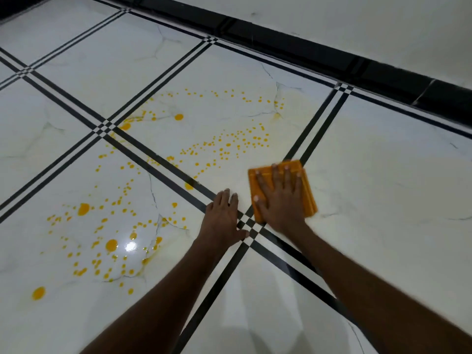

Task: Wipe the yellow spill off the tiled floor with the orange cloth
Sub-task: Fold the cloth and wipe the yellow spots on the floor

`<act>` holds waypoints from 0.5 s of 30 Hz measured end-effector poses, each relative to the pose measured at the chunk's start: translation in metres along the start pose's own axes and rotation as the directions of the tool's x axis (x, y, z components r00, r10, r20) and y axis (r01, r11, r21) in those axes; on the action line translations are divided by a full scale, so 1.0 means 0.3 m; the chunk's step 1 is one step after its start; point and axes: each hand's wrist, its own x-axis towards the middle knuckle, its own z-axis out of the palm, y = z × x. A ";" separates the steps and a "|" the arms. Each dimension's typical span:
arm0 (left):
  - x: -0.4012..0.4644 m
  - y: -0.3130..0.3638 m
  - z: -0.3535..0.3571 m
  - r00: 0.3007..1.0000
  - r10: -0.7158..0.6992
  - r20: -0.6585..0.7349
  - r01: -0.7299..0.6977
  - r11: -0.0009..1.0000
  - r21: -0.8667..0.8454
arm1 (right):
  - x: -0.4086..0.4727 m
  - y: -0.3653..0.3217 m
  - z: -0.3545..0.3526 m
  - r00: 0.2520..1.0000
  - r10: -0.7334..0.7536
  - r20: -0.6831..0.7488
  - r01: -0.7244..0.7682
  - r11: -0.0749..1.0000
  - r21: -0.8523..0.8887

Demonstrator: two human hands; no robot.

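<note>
Yellow spill drops [224, 144] are scattered over two white floor tiles, with bigger blobs lower left [111, 244]. A folded orange cloth [307, 192] lies flat on the floor right of the drops. My right hand [278, 198] presses down on the cloth with fingers spread. My left hand [223, 218] rests flat on the floor beside it, near the crossing of black tile lines, holding nothing. A faint yellowish smear shows on the tile above the cloth [293, 118].
The white tiled floor [383, 175] has black double-line borders. A black skirting strip [332, 54] runs along the white wall at the top right. A bright light reflection sits among the lower-left drops.
</note>
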 end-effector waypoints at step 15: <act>-0.365 -0.184 0.150 0.941 -0.302 -0.153 0.295 0.953 -0.066 | -0.134 -0.360 0.062 0.956 -0.288 0.062 0.289 0.957 0.001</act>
